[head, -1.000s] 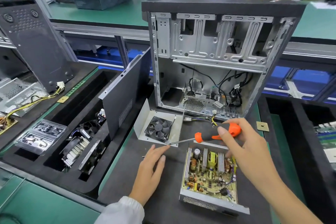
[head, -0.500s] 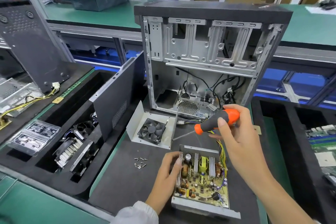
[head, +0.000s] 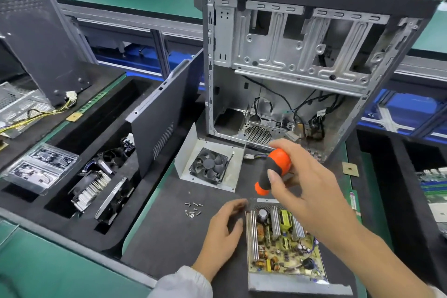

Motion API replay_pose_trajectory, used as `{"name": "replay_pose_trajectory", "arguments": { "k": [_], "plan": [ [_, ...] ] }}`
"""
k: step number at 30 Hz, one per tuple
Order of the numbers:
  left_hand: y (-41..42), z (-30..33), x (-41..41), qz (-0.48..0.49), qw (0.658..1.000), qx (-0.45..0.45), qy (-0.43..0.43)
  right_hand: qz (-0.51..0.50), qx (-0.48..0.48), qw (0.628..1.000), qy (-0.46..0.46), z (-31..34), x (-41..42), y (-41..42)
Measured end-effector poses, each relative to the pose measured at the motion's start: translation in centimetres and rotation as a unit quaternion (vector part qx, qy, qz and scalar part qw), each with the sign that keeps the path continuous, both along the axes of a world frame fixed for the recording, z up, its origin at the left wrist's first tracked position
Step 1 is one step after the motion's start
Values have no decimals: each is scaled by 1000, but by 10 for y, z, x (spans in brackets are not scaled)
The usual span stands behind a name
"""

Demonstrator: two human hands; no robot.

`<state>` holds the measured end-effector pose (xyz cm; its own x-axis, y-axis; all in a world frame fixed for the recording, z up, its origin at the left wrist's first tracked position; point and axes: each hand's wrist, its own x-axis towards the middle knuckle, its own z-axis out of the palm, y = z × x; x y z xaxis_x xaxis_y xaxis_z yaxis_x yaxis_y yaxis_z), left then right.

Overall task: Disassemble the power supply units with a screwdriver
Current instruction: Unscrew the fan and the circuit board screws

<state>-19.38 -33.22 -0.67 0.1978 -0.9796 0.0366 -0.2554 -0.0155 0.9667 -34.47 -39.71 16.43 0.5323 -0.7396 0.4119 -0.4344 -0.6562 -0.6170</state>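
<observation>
PSU tray (head: 297,286) with its board exposed sits near-centre on the mat, long axis running near to far, directly under both hands. Left hand (head: 223,232) is closer to it: fingers loosely curled, touching its far-left corner, bracing. Right hand (head: 312,197) hovers above the far edge, gripping the screwdriver (head: 274,172), tip angled down-left toward that corner; shaft hidden. Loose screws (head: 193,209) lie just left.

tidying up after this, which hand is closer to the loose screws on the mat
Left. The left hand rests at the open power supply unit's left edge, just right of the loose screws. The right hand holds the screwdriver farther right, above the unit.
</observation>
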Motion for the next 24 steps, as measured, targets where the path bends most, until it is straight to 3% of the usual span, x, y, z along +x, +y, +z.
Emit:
{"name": "replay_pose_trajectory", "arguments": {
  "k": [7, 24],
  "plan": [
    [0, -3, 9, -40, 999, -10, -26, 24, 11, 993, 112, -2, 15, -9],
    [-1, -6, 12, -54, 998, -24, -6, 3, 34, 997, 68, -20, 11, -6]
  ]
}}
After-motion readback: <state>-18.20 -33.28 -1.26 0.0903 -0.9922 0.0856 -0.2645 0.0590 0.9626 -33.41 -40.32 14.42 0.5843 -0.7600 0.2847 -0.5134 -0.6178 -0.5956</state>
